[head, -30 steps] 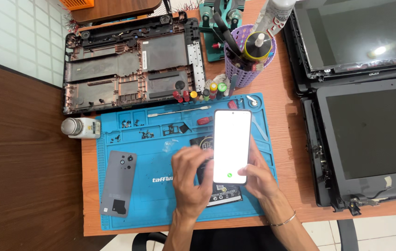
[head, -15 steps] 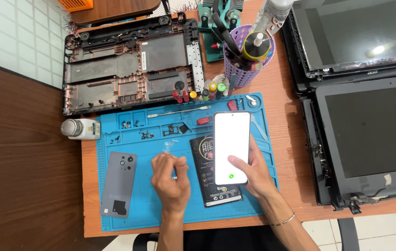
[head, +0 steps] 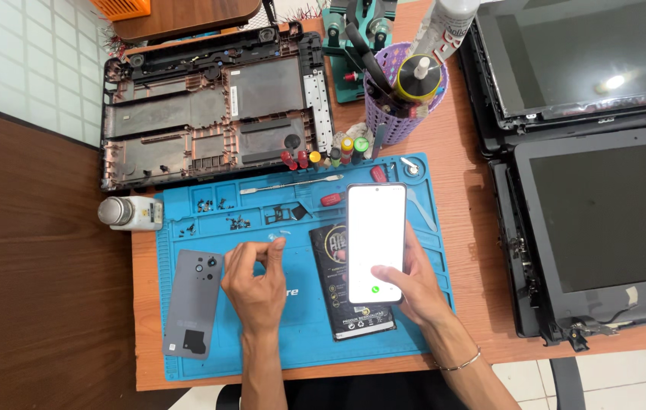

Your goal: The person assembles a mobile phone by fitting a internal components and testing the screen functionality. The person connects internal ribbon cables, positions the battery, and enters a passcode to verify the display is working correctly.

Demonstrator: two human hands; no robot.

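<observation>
My right hand (head: 414, 287) holds a smartphone (head: 375, 237) with a lit white screen, thumb near the green icon at its lower edge. The phone hovers over a black packet (head: 349, 315) lying on the blue repair mat (head: 300, 342). My left hand (head: 256, 285) is over the mat's middle and pinches a small clear piece (head: 276, 238) between thumb and fingers. A grey phone back cover (head: 193, 304) lies face down just left of that hand.
Small screws (head: 232, 222) and a metal pry tool (head: 293, 184) lie along the mat's top trays. Behind are a laptop bottom case (head: 209, 114), a purple tool basket (head: 403, 106), coloured screwdriver bits (head: 330, 156). A small bottle (head: 129, 212) sits left. Laptop screens (head: 604, 205) stack on the right.
My left hand has left the phone and moved left across the mat, now pinching a small clear piece. The black packet became uncovered. My right hand keeps the phone almost still.
</observation>
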